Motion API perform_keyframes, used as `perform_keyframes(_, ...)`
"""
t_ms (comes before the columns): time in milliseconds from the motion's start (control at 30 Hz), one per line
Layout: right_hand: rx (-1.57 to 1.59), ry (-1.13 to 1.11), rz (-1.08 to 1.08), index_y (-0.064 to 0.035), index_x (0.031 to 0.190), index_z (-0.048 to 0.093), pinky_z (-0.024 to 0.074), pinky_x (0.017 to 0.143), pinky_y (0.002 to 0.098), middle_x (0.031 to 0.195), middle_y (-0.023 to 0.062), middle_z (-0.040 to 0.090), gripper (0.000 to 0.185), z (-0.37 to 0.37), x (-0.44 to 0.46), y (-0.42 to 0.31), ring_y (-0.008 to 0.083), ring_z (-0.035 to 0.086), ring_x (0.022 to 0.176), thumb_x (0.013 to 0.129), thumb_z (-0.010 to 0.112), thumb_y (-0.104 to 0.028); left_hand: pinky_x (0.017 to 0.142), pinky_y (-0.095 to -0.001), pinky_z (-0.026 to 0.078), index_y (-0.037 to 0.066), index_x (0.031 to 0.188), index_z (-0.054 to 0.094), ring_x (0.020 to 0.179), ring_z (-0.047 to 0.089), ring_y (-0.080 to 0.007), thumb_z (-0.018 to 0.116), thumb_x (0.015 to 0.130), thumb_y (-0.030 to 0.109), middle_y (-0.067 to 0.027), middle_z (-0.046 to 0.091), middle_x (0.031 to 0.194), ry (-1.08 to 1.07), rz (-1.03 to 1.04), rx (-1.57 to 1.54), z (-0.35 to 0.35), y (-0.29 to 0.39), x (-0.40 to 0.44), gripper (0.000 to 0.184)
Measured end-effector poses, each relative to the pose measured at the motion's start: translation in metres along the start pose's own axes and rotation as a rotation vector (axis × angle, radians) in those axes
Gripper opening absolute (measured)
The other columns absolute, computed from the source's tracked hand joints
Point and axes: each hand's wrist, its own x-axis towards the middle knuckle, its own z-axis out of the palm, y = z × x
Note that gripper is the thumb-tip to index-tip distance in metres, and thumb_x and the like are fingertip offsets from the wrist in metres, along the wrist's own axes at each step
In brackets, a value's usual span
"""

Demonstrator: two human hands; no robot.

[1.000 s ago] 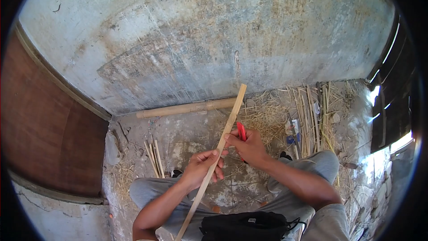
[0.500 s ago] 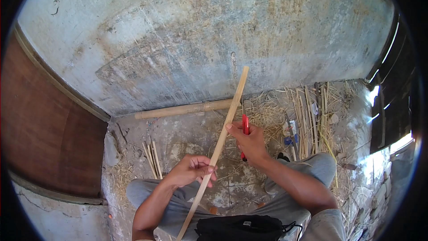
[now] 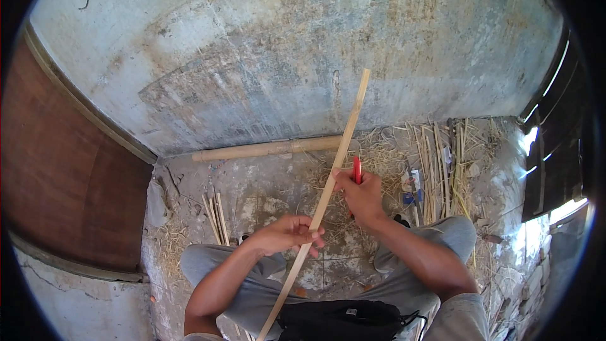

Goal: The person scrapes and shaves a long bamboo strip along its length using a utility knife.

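Two bare hands hold one long, pale wooden strip (image 3: 348, 132), which slants from the bottom edge of the view, near the lap, up to a free end seen in front of the stained wall (image 3: 429, 44). The left hand (image 3: 283, 236) has its grip closed on the strip's middle stretch, thumb on top and fingers curled beneath. Farther up, the right hand (image 3: 362, 197) pinches the strip between thumb and forefinger, and the same grip is closed round a red tool (image 3: 357, 170) that stands up beside the strip; its working end is too small to make out. A black bag (image 3: 347, 321) lies at the lap, between grey-trousered legs. On the floor (image 3: 252, 199), a thick pole (image 3: 265, 150) lies along the wall's foot, thin sticks (image 3: 218, 218) lean near the left knee, and a row of longer sticks (image 3: 430, 167) lies beside scattered shavings (image 3: 386, 161) on the right.
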Motion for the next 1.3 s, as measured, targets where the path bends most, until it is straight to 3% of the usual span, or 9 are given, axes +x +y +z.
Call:
perform_keyframes(233, -0.082, -0.142, 0.134, 0.0013, 0.087, 0.072, 0.0336, 0.049, 0.0249, 0.069, 0.0, 0.062, 0.027, 0.0, -0.005, -0.011, 0.0048, 0.046, 0.055, 0.089, 0.075, -0.026, 0.059, -0.0253, 0.052, -0.002, 0.111, 0.065, 0.072, 0.072, -0.0179, 0.062, 0.098, 0.013, -0.0111, 0.073, 0.089, 0.147, 0.052, 0.141, 0.005, 0.009, -0.008, 0.02)
perform_keyframes(367, -0.098, -0.202, 0.092, 0.002, 0.087, 0.072, 0.0321, 0.048, 0.0252, 0.068, -0.0001, 0.062, 0.028, 0.005, -0.011, 0.002, 0.0047, 0.044, 0.054, 0.088, 0.076, -0.025, 0.06, -0.0255, 0.052, -0.002, 0.113, 0.064, 0.068, 0.072, -0.0177, 0.061, 0.098, 0.014, -0.0128, 0.074, 0.089, 0.177, 0.112, 0.087, 0.0, 0.015, -0.002, 0.021)
perform_keyframes(633, -0.013, -0.02, 0.032, 0.0013, 0.08, 0.068, 0.0322, 0.045, 0.0241, 0.067, -0.0003, 0.061, 0.025, -0.001, 0.006, 0.009, 0.0042, 0.045, 0.053, 0.09, 0.073, -0.021, 0.066, -0.0296, 0.056, 0.0, 0.12, 0.057, 0.079, 0.072, -0.0216, 0.057, 0.102, 0.023, -0.0147, 0.071, 0.096, 0.124, 0.039, -0.092, 0.001, 0.003, 0.009, 0.029)
perform_keyframes(733, 0.03, -0.029, -0.001, 0.0014, 0.084, 0.069, 0.0318, 0.045, 0.0236, 0.066, -0.0005, 0.06, 0.023, -0.003, 0.013, 0.01, 0.0038, 0.044, 0.052, 0.091, 0.073, -0.02, 0.064, -0.0305, 0.056, 0.0, 0.118, 0.059, 0.074, 0.072, -0.0213, 0.054, 0.103, 0.025, -0.0135, 0.071, 0.091, 0.053, -0.033, -0.051, 0.006, 0.007, 0.002, 0.03)
perform_keyframes(867, 0.05, -0.043, 0.05, 0.0014, 0.087, 0.069, 0.0316, 0.044, 0.0233, 0.066, -0.0003, 0.06, 0.023, -0.004, 0.012, 0.0, 0.0036, 0.043, 0.051, 0.091, 0.073, -0.021, 0.06, -0.0301, 0.055, -0.001, 0.115, 0.06, 0.065, 0.069, -0.0192, 0.052, 0.104, 0.024, -0.0132, 0.07, 0.087, 0.133, 0.075, 0.026, 0.01, 0.003, 0.002, 0.028)
perform_keyframes(933, 0.023, -0.13, 0.076, 0.0027, 0.094, 0.069, 0.0323, 0.044, 0.0226, 0.067, -0.0006, 0.06, 0.026, -0.006, 0.012, -0.005, 0.0038, 0.044, 0.05, 0.09, 0.074, -0.022, 0.059, -0.0297, 0.055, -0.001, 0.114, 0.061, 0.062, 0.068, -0.0185, 0.052, 0.104, 0.022, -0.0133, 0.07, 0.086, 0.177, 0.094, 0.03, 0.011, 0.004, 0.002, 0.027)
perform_keyframes(1133, -0.152, -0.245, 0.089, 0.0026, 0.096, 0.073, 0.0369, 0.048, 0.0228, 0.067, 0.0006, 0.063, 0.03, 0.0, 0.007, -0.006, 0.0042, 0.05, 0.055, 0.088, 0.076, -0.026, 0.056, -0.0283, 0.053, -0.002, 0.113, 0.061, 0.06, 0.065, -0.0171, 0.05, 0.104, 0.02, -0.0136, 0.069, 0.085, 0.175, 0.142, -0.077, 0.002, 0.003, 0.005, 0.026)
perform_keyframes(1300, -0.123, -0.168, 0.02, 0.0028, 0.091, 0.073, 0.0408, 0.052, 0.0235, 0.07, 0.0028, 0.067, 0.027, 0.004, 0.009, -0.003, 0.0047, 0.053, 0.059, 0.087, 0.075, -0.024, 0.06, -0.0294, 0.054, -0.001, 0.126, 0.052, 0.065, 0.066, -0.0176, 0.047, 0.106, 0.025, -0.0147, 0.069, 0.091, 0.185, 0.095, -0.233, 0.006, 0.001, 0.007, 0.034)
